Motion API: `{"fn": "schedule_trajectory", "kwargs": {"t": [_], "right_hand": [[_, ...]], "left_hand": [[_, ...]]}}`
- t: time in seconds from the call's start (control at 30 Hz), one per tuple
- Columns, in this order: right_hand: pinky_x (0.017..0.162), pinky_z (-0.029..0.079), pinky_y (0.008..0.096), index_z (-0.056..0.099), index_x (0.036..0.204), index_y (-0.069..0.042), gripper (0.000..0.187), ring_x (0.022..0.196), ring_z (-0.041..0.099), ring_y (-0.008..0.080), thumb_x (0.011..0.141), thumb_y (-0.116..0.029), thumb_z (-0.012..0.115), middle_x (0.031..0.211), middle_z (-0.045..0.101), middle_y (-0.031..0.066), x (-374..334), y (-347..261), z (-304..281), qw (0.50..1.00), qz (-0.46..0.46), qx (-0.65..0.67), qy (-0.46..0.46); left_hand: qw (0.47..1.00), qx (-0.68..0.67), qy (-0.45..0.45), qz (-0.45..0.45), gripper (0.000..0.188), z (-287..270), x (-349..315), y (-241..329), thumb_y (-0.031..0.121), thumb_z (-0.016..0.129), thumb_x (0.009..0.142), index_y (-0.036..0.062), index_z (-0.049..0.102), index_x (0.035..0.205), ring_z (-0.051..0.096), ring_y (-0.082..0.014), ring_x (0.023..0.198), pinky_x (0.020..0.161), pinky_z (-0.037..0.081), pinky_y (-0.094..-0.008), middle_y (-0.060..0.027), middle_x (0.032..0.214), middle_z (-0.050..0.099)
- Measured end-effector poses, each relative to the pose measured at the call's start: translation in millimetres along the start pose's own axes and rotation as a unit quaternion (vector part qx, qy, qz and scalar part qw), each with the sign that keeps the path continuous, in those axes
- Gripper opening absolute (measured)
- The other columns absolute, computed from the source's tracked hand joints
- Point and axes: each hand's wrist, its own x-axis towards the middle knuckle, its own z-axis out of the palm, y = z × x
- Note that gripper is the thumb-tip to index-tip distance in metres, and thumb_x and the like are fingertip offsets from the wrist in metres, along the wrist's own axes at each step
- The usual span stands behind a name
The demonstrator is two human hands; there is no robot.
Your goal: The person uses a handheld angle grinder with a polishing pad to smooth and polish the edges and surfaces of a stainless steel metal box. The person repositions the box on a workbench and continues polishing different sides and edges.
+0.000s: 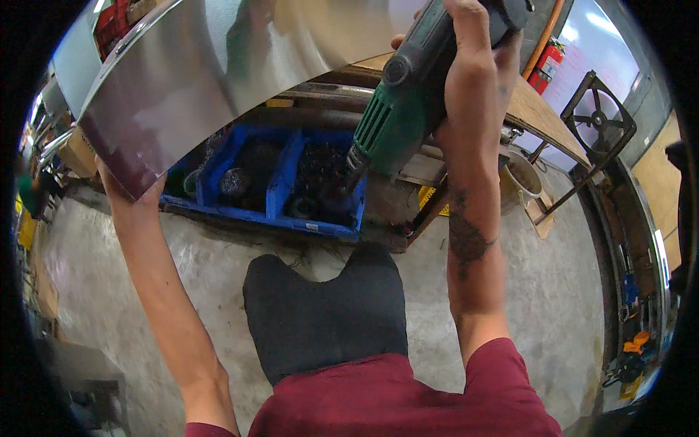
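Observation:
A large shiny metal sheet, curved in this view, fills the upper left. My left hand grips its lower left corner from beneath; the fingers are mostly hidden behind the metal. In my raised right hand is a green and dark-grey angle grinder, the fingers closed round its body. Its rear end and power cord point down towards me. The grinder's head is up near the top edge, beside the sheet, and whether its disc touches the metal cannot be seen.
Below the sheet, blue divided bins hold dark loose parts. A wooden tabletop extends right, with a bucket under it. A black metal frame and a red fire extinguisher stand farther right. Concrete floor lies around my legs.

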Motion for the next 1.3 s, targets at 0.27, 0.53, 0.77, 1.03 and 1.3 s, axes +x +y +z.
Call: {"fn": "schedule_trajectory", "kwargs": {"t": [0.27,0.53,0.77,1.03,1.3], "right_hand": [[0.088,0.054,0.0311,0.053,0.141,-0.006,0.049,0.102,0.064,0.0134,0.103,-0.019,0.081,0.119,0.066,0.005,-2.2,10.9,19.6,0.999,0.029,0.007,0.018],[0.084,0.059,0.0358,0.023,0.169,-0.006,0.087,0.094,0.07,0.0188,0.103,-0.017,0.08,0.116,0.07,0.0133,25.1,24.7,28.7,0.987,-0.112,-0.105,0.036],[0.088,0.06,0.0356,0.021,0.171,0.002,0.092,0.098,0.07,0.0192,0.104,-0.02,0.08,0.123,0.069,0.0149,49.7,29.3,37.7,0.97,-0.136,-0.203,-0.012],[0.09,0.061,0.0385,0.017,0.173,-0.001,0.097,0.102,0.073,0.0235,0.104,-0.024,0.082,0.125,0.069,0.0193,58.6,45.6,37.3,0.969,-0.11,-0.221,-0.021],[0.094,0.062,0.0416,0.017,0.174,-0.001,0.1,0.107,0.074,0.0282,0.102,-0.025,0.083,0.127,0.069,0.0227,64.8,60.2,36.7,0.951,-0.151,-0.271,-0.014]], "left_hand": [[0.964,0.183,-0.06,0.186,0.057,15.3,-17.7,-11.5,0.05,0.052,0.117,0.0092,0.058,0.156,0.068,-0.0248,0.126,0.11,0.056,-0.0428,-0.0073,0.144,0.067],[0.997,-0.062,-0.038,-0.007,0.057,7.6,-4.8,-3.3,0.053,0.052,0.116,0.0084,0.064,0.149,0.068,-0.0274,0.129,0.107,0.059,-0.0439,-0.0084,0.14,0.072],[0.998,0.008,-0.061,0.027,0.057,8.4,-5.7,-1.9,0.054,0.05,0.117,0.011,0.063,0.15,0.071,-0.0257,0.122,0.101,0.06,-0.0409,-0.0089,0.138,0.072],[0.998,-0.055,-0.002,-0.014,0.057,32.1,-18.4,0.6,0.055,0.046,0.119,0.011,0.063,0.151,0.07,-0.0229,0.121,0.099,0.059,-0.0382,-0.0083,0.139,0.07],[0.999,-0.029,-0.007,0.027,0.057,20.8,-8.9,-7.0,0.053,0.046,0.119,0.0107,0.061,0.153,0.071,-0.0226,0.12,0.098,0.06,-0.0379,-0.0083,0.139,0.07]]}}
